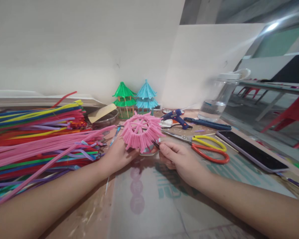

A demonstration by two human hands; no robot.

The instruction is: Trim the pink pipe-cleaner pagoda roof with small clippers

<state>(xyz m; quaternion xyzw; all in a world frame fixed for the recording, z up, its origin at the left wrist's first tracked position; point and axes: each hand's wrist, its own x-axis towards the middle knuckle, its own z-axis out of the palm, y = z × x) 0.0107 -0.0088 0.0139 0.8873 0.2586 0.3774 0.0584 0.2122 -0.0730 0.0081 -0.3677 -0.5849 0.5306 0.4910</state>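
Observation:
A round pink pipe-cleaner roof [141, 130], with a ring in its middle and short strips fanning out, is held up over the table. My left hand [121, 153] is closed on it from below on the left, its fingertips hidden beneath the strips. A thin dark pointed tool [155, 144], perhaps tweezers, is pinched in my right hand [173, 156]. Its tip meets the roof's lower right edge. Behind the roof stand a green pipe-cleaner pavilion [125, 96] and a blue one [146, 94], each with two tiers.
Bundles of coloured pipe cleaners [40, 142] cover the left side. At right lie scissors [211, 149] with yellow and red handles, a phone [251, 151] and a dark blue long-handled tool [206, 123]. A blue glue gun [175, 117] and a clear water bottle [215, 99] are farther back.

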